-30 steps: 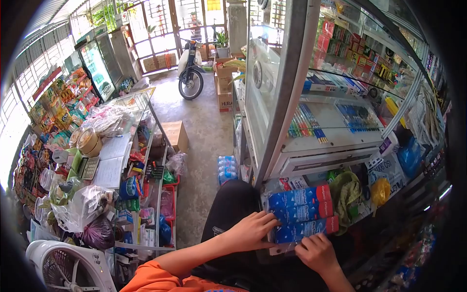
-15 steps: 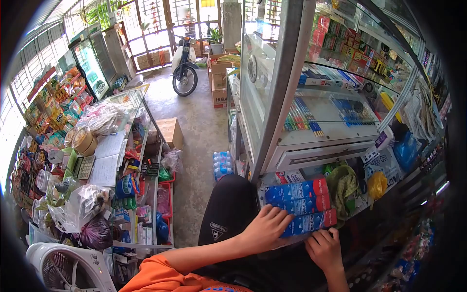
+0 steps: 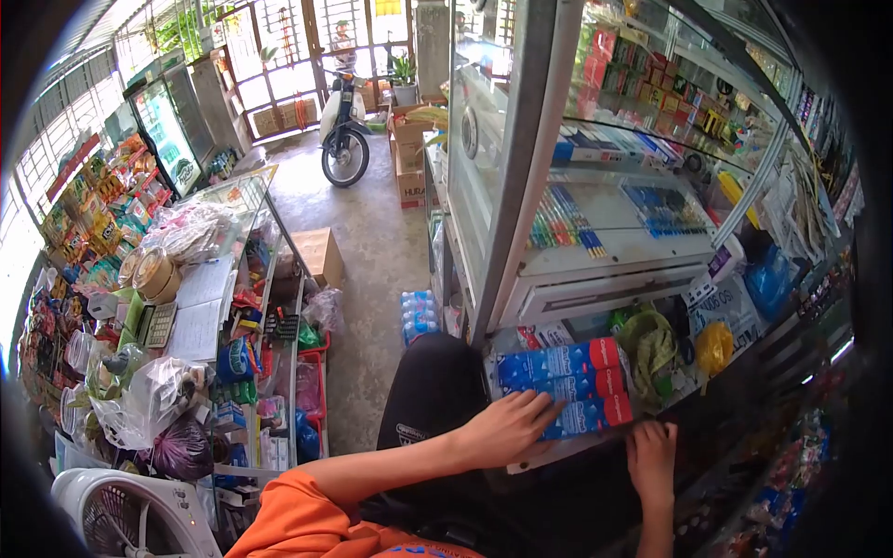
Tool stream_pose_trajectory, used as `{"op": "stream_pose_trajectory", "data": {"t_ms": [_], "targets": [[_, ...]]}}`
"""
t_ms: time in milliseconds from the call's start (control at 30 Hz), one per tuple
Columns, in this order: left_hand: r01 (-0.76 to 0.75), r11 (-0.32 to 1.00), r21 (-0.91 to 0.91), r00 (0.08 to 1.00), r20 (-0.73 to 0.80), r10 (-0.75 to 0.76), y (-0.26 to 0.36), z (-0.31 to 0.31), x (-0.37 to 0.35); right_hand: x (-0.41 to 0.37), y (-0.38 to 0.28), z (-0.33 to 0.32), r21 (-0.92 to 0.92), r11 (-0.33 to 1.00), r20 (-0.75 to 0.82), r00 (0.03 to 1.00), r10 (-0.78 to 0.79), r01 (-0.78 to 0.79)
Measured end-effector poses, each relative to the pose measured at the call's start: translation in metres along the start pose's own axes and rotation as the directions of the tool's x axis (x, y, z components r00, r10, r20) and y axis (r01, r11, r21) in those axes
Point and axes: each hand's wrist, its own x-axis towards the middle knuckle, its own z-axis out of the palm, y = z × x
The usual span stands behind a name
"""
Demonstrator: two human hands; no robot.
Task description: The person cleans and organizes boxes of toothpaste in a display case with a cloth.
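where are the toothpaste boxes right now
In the head view, the toothpaste boxes lie right of centre, low in the picture, immediately left of the crumpled green cloth, with the left hand over their near side.

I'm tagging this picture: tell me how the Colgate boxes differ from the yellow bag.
The boxes are blue and red; the bag is yellow. The boxes are straight-edged and lie in rows; the bag is rounded. The left hand touches the boxes; the bag lies untouched.
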Motion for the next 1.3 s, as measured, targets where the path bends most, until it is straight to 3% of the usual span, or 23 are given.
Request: {"op": "stream_pose_trajectory", "data": {"t_ms": [100, 233, 300, 333, 400, 467, 533, 633, 700, 800, 867, 933, 967, 1033, 1100, 1167, 1200, 1267, 1300], "targets": [[0.038, 0.994, -0.102, 0.993, -0.105, -0.049, -0.003, -0.016, -0.003, 0.007, 0.005, 0.008, 0.094, 0.994, -0.035, 0.998, 0.056, -0.053], [0.122, 0.954, -0.275, 0.982, -0.107, -0.157, -0.005, -0.052, -0.001, 0.016, -0.001, -0.003, 0.156, 0.985, 0.002, 0.997, 0.071, -0.071], [0.169, 0.879, -0.445, 0.967, -0.099, -0.236, -0.008, -0.064, -0.001, 0.021, -0.003, -0.027, 0.201, 0.979, 0.099, 0.995, 0.011, -0.031], [0.170, 0.883, -0.437, 0.966, -0.104, -0.238, -0.007, -0.067, 0.001, 0.026, -0.010, -0.036, 0.204, 0.979, 0.091, 0.996, 0.003, -0.022], [0.223, 0.689, -0.690, 0.942, -0.027, -0.333, -0.005, -0.067, 0.006, 0.033, -0.031, -0.056, 0.068, 0.997, -0.219, 0.976, -0.017, 0.033], [0.177, 0.675, -0.716, 0.953, -0.047, -0.300, -0.004, -0.059, 0.014, 0.039, -0.048, -0.067, 0.164, 0.985, -0.243, 0.970, -0.007, 0.048], [0.111, 0.549, -0.828, 0.933, -0.103, -0.344, 0.003, -0.047, 0.026, 0.047, -0.075, -0.073, 0.635, 0.771, -0.222, 0.969, 0.110, 0.058], [0.053, 0.515, -0.855, 0.936, -0.136, -0.323, 0.006, -0.033, 0.043, 0.061, -0.097, -0.059, 0.689, 0.722, -0.181, 0.980, 0.088, 0.063], [0.104, 0.480, -0.871, 0.931, -0.085, -0.355, 0.002, -0.026, 0.049, 0.071, -0.096, -0.048, 0.642, 0.763, -0.209, 0.975, 0.080, 0.075], [0.229, 0.157, -0.961, 0.834, 0.111, -0.540, -0.008, -0.004, 0.056, 0.075, -0.088, -0.038, 0.490, 0.859, -0.273, 0.962, -0.015, 0.152], [0.273, 0.203, -0.940, 0.797, 0.103, -0.596, -0.002, -0.015, 0.066, 0.077, -0.089, -0.047, 0.519, 0.851, -0.244, 0.968, 0.059, 0.079], [0.213, 0.157, -0.964, 0.765, 0.065, -0.640, -0.007, -0.008, 0.069, 0.076, -0.079, -0.047, 0.388, 0.892, -0.238, 0.960, -0.145, 0.231], [0.164, 0.100, -0.981, 0.755, 0.059, -0.654, -0.007, -0.007, 0.073, 0.077, -0.076, -0.056, 0.376, 0.910, -0.307, 0.950, -0.055, 0.174], [0.215, 0.059, -0.975, 0.738, 0.122, -0.664, -0.012, -0.005, 0.078, 0.085, -0.046, -0.051, 0.245, 0.969, -0.382, 0.922, 0.059, 0.039], [0.228, 0.032, -0.973, 0.733, 0.150, -0.663, -0.018, -0.003, 0.083, 0.101, -0.013, -0.043, 0.112, 0.944, -0.382, 0.863, 0.330, -0.311], [0.240, -0.029, -0.970, 0.749, 0.204, -0.630, -0.026, 0.002, 0.088, 0.116, 0.028, -0.019, -0.098, 0.828, -0.319, 0.806, 0.499, -0.551], [0.236, -0.022, -0.971, 0.749, 0.196, -0.632, -0.028, 0.003, 0.094, 0.122, 0.041, -0.009, -0.094, 0.831, -0.324, 0.806, 0.494, -0.548], [0.145, -0.209, -0.967, 0.785, 0.241, -0.570, -0.029, 0.007, 0.111, 0.131, 0.060, 0.005, 0.068, 0.894, -0.008, 0.896, 0.445, -0.443], [0.158, -0.273, -0.949, 0.803, 0.284, -0.523, -0.026, 0.003, 0.123, 0.134, 0.068, 0.008, 0.074, 0.895, -0.012, 0.897, 0.441, -0.439]]}}
